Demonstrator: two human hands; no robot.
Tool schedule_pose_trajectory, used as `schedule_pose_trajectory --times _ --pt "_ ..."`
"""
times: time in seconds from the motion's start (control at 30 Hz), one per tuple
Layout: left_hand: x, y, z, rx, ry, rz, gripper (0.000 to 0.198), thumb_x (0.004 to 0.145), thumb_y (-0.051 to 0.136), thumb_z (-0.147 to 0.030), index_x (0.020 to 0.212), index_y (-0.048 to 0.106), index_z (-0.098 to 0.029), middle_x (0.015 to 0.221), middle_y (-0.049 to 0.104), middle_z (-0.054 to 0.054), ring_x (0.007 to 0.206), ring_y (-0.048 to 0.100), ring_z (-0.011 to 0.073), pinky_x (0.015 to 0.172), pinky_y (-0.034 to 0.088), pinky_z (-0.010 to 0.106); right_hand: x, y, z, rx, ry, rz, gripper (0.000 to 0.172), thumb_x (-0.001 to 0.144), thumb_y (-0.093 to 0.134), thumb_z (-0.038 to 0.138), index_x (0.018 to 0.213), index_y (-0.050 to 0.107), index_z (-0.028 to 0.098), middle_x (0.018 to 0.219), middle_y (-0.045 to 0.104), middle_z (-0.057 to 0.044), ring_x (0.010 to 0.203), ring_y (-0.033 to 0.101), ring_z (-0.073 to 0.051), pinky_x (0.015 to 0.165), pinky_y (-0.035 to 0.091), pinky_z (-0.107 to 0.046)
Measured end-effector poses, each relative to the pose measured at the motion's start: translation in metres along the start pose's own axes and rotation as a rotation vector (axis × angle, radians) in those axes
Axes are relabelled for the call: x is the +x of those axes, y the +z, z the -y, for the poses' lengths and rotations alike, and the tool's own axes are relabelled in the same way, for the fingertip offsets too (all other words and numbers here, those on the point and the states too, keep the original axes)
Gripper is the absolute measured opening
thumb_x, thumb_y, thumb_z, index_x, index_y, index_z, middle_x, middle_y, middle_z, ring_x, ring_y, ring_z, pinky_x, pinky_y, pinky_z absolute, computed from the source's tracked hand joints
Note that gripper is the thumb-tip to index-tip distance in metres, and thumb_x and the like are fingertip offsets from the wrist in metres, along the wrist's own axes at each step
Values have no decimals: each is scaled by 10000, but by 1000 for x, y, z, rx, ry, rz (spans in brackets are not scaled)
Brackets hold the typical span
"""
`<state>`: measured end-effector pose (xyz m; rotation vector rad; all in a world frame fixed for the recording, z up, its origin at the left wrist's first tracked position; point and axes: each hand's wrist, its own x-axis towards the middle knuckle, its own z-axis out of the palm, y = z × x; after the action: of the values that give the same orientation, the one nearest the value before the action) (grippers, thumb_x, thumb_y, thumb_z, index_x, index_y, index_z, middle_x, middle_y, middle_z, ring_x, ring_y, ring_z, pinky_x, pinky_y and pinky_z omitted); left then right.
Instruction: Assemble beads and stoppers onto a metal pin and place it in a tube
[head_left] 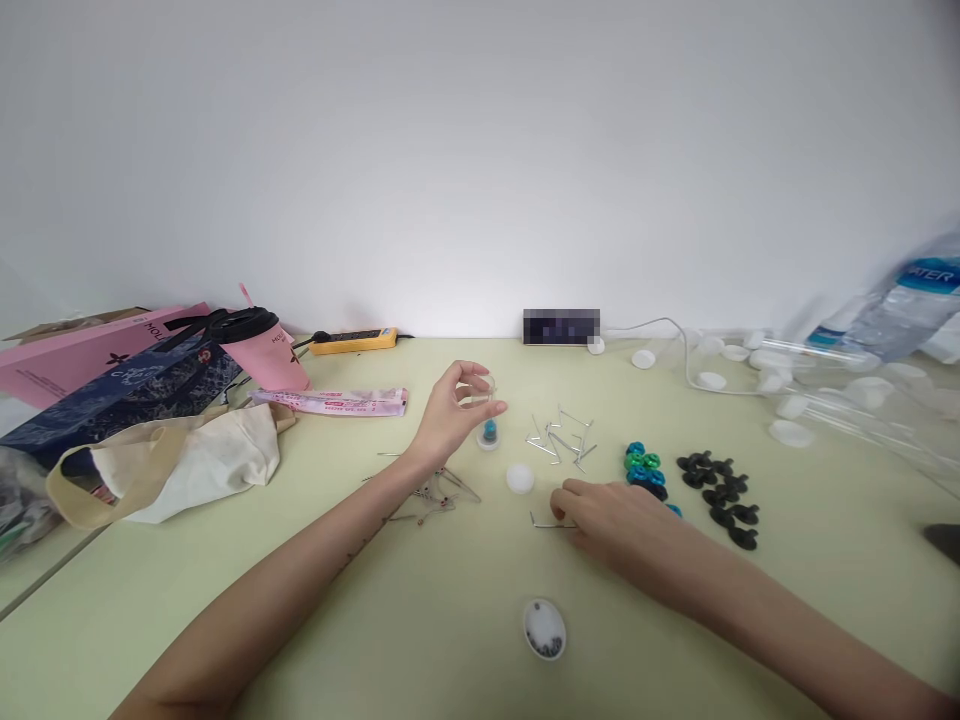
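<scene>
My left hand (pixel 463 402) is closed round the upper part of a clear tube (pixel 491 392), thumb and fingers on either side. The tube stands upright on a white round base (pixel 487 440), with a blue piece (pixel 490 429) low inside it. My right hand (pixel 600 508) rests low over the table, fingers curled at a thin bent metal rod (pixel 551 524); the rod's right end is hidden under the hand. A white round cap (pixel 520 478) lies between the hands. Behind my right hand is a loose pile of bent metal rods (pixel 561 440).
Blue and green knobs (pixel 643 462) and black stemmed discs (pixel 720 490) lie right. A white dish (pixel 545 630) holds small dark bits in front. Thin metal pieces (pixel 435 497) lie by my left forearm. Clear tubes (pixel 855 415) are far right, a pink cup (pixel 262 350) left.
</scene>
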<state>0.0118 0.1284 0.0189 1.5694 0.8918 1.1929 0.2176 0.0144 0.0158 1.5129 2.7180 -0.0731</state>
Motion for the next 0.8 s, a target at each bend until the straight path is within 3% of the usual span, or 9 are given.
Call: schedule_pose_trajectory --times 0.13,0.33,0.47,0.57,0.67,0.8 --pt "-2 -1 18 -19 -44 33 397 672 772 -274 977 534 -183 957 586 38 930 603 190 807 482 329 0 8 8 -85 -15 8 290 686 453 -107 744 538 163 736 563 -42 547 522 -164 468 176 -286" --pt "-12 1 45 47 -88 58 311 728 726 -322 959 608 -150 1019 630 83 959 592 201 868 458 349 -7 2 -5 -63 -34 -5 261 735 448 -67 706 462 192 695 533 -12 562 494 -149 475 195 -268" --pt "-20 5 32 102 -36 40 375 811 648 -373 1128 615 -177 968 620 62 950 576 188 843 446 310 -8 -17 -13 149 23 -81 229 803 400 9 701 436 212 673 542 6 575 503 -143 452 239 -239" --pt "-27 10 16 94 -14 68 394 867 560 -452 1129 622 -165 789 564 21 759 548 142 711 442 263 -8 -37 -18 311 76 -145 224 884 377 110 734 500 223 644 571 16 544 519 -135 451 300 -235" --pt "-34 13 3 7 -67 194 450 872 528 -506 1123 620 -143 686 484 -15 554 454 93 538 380 233 -10 -54 -27 348 164 -251 197 930 406 251 821 569 239 674 624 11 558 561 -146 476 366 -246" --pt "-39 16 -7 -52 -117 360 466 854 551 -524 1087 650 -132 645 447 -26 509 386 71 501 324 223 -18 -69 -41 166 236 -500 207 927 426 355 864 593 252 797 681 -20 639 612 -190 538 408 -286"
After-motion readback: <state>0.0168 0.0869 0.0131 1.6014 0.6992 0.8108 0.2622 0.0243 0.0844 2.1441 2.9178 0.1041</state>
